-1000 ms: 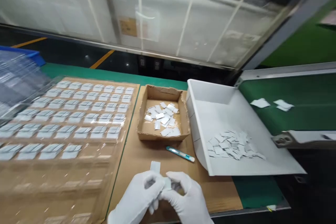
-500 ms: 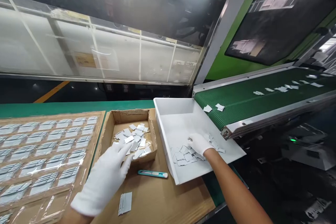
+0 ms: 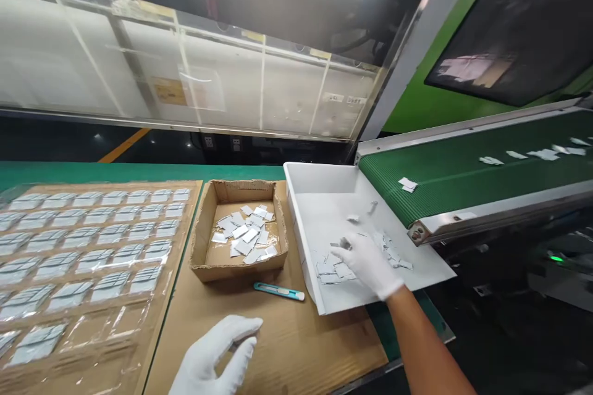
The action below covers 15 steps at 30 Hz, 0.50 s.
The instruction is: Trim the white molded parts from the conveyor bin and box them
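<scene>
My right hand [image 3: 368,264], in a white glove, reaches into the white plastic bin [image 3: 301,241] and lies on a heap of small white pieces [image 3: 331,270]. Its thumb and forefinger pinch one small piece at the fingertips. My left hand [image 3: 217,355], also gloved, hovers low over the brown cardboard sheet [image 3: 296,345] near the front edge, fingers spread, nothing visibly held. Anything beneath its palm is hidden.
A shallow cardboard box [image 3: 200,247] with several white pieces stands left of the bin. A teal cutter [image 3: 278,291] lies in front of it. A clear blister tray [image 3: 92,247] filled with parts covers the left. A green conveyor [image 3: 463,179] carries pieces to the bin.
My left hand has drawn back from the cardboard box to the front of the cardboard sheet. My right hand has stayed in the bin, shifting slightly over the pieces. The view panned left.
</scene>
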{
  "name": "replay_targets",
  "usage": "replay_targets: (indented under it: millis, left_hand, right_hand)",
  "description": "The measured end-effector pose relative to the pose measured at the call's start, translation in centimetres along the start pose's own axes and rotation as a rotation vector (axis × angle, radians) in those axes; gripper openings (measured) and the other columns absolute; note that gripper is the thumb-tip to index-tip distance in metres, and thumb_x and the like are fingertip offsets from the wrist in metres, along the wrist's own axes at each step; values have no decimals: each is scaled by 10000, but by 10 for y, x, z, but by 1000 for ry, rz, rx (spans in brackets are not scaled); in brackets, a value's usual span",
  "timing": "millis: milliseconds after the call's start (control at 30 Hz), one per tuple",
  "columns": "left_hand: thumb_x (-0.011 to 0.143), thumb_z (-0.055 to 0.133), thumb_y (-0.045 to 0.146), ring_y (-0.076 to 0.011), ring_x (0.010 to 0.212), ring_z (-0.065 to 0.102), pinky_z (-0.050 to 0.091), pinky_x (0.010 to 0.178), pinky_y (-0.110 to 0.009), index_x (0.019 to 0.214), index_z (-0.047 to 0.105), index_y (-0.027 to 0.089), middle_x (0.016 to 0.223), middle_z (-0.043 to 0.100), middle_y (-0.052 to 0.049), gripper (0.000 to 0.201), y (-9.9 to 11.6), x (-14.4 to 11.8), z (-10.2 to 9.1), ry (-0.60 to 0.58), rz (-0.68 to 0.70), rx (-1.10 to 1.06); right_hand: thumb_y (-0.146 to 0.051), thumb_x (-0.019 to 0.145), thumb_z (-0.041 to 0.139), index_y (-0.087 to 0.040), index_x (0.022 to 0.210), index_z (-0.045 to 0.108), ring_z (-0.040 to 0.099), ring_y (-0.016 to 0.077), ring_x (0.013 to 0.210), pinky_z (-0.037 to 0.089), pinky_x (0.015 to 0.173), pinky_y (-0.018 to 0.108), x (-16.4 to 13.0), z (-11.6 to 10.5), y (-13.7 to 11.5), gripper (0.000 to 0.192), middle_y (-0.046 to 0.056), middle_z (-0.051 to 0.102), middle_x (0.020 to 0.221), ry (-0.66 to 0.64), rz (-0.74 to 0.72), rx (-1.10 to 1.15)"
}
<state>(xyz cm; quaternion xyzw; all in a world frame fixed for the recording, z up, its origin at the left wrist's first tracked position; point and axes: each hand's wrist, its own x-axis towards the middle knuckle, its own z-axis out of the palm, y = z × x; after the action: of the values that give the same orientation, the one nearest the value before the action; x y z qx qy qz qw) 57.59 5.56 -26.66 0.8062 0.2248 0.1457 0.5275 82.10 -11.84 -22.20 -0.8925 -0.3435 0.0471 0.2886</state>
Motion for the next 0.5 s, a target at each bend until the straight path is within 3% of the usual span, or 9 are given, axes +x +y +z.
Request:
replay_targets:
  millis: [133,200,300,367,433,500]
  left_hand:
    - [726,688,564,-197,700,670,575,674,-293,862,730,185,833,728,-78,404,17,2,10,-78,-246,-288]
    - [650,724,613,-171,584,626,549,582,-302,871,706,140,727,696,-65,523,23,6,12,-115,-356,-443]
    - [576,776,599,-150,520,582,499,504,-280,819,701,92,596,633,-34,567,26,10,10,-146,-505,-525]
    - [555,800,550,-144,527,578,484,496,-264,771,706,81,574,615,-27,525,23,8,6,-126,-571,-527]
    - [564,798,502,-129,514,566,474,498,-254,742,707,82,578,617,-24,464,18,4,1,-103,-578,-518]
    - [594,779,455,-110,469,540,454,485,-246,732,705,90,571,620,-15,398,12,-1,-3,-88,-554,-486]
  right_hand:
    - [-288,952,479,-219,852,695,625,145,732,461,690,241,-50,27,-51,248,14,663,765,-48,-335,121]
    - [-224,951,438,-252,862,715,621,149,691,459,651,239,-69,45,-73,293,24,675,740,-68,-425,168]
    - [-183,955,398,-263,653,663,581,124,557,440,575,222,-84,69,-91,410,-11,637,592,-196,-339,230]
    - [-210,932,467,-272,644,669,601,135,574,468,589,228,-90,81,-91,357,-13,660,613,-210,-318,295]
    - [-274,845,631,-284,837,733,640,171,665,519,643,257,-95,91,-83,104,17,716,775,-73,-277,371]
    - [-296,723,769,-259,1081,715,644,180,682,551,665,273,-100,98,-72,364,42,725,896,18,-159,458]
